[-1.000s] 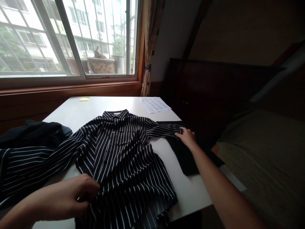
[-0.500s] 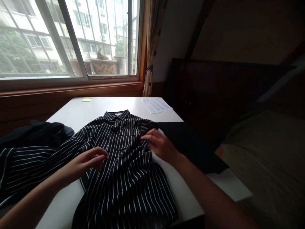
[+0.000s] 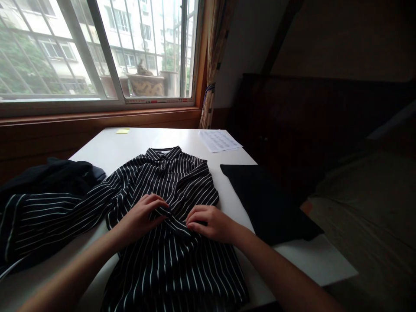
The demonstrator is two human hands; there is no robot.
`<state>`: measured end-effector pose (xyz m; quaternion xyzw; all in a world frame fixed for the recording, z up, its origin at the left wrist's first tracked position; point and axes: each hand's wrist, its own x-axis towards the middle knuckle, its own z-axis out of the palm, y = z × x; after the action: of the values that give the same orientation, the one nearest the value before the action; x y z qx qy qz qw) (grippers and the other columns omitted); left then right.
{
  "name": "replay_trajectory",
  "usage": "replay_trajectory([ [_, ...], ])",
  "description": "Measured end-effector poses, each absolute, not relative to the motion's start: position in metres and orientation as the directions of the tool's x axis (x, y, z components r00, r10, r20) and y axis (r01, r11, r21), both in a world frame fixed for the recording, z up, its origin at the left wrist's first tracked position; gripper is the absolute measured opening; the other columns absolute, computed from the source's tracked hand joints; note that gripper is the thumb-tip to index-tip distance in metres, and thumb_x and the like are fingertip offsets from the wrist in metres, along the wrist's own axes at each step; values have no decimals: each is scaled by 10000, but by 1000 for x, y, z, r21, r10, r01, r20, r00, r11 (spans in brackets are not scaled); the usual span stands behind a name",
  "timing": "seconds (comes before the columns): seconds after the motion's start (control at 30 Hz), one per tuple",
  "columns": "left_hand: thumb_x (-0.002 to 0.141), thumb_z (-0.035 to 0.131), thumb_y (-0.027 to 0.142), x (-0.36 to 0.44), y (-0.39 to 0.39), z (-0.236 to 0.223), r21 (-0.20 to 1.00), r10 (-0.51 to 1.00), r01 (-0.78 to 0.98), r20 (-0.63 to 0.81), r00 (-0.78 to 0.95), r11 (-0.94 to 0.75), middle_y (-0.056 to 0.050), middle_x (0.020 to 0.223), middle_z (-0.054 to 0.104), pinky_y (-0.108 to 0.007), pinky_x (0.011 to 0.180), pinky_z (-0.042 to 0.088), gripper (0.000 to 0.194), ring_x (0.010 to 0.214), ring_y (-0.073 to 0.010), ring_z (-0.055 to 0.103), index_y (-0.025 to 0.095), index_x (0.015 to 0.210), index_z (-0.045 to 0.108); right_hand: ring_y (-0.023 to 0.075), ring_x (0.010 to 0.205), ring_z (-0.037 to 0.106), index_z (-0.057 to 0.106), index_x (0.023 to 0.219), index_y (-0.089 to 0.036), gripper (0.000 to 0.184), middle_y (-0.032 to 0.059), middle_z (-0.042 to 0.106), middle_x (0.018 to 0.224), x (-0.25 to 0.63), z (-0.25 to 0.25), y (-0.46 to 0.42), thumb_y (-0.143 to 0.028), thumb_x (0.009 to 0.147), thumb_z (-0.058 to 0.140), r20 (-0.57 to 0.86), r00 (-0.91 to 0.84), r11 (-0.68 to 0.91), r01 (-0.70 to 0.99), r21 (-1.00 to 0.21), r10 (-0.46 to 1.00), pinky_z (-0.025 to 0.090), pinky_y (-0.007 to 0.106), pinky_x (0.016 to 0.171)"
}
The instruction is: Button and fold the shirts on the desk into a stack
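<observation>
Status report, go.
Left hand and right hand on black, white-striped fabric shirt. One sleeve folded across its front. Flat black cloth at right, apart from it.

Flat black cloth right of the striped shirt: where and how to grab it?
I'd pinch the black cloth by its left edge, coming from the striped shirt side: it lies flat, and bare white tabletop borders that edge.

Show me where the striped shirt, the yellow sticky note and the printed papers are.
Striped shirt (image 3: 162, 264): head view, on its lower front.
Yellow sticky note (image 3: 122, 131): head view, middle of its flat face.
Printed papers (image 3: 219, 141): head view, middle of the top sheet.
</observation>
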<state>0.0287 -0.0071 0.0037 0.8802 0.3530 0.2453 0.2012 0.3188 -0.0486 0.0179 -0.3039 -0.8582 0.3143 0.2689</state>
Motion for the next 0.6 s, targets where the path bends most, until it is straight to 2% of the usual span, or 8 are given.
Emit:
replay_trajectory([
  [0.1,898,664,303,32,-7,-9,430,693,551,331,641,-715,-40,1086,663,-414,929,506,214,1025,-220,571,264,1108,682,174,927,651,736,987,-200,146,50,701,997,317,13,-47,-283,934,629,254,-665,620,396,-677,702,520,320,856],
  [0.23,898,678,313,30,-7,-15,377,656,542,335,676,-751,-40,1113,674,-395,916,509,251,1046,-221,561,268,1145,676,173,910,642,730,1009,-215,144,40,692,985,306,12,-43,-297,916,656,241,-647,625,466,-626,723,507,310,831],
  [0.43,939,626,273,31,-8,-15,254,564,504,367,739,-825,-29,1100,695,-390,908,505,166,1023,-211,565,251,1095,679,192,904,620,703,978,-193,289,40,659,953,278,16,-34,-453,852,716,162,-631,625,633,-458,758,494,315,814],
  [0.6,959,565,172,31,-8,-18,236,565,514,370,737,-825,-27,1102,688,-357,905,505,184,1002,-191,568,233,1100,666,214,907,563,639,946,-189,284,43,615,971,262,11,-40,-421,811,731,156,-529,547,756,-361,834,504,341,789],
])
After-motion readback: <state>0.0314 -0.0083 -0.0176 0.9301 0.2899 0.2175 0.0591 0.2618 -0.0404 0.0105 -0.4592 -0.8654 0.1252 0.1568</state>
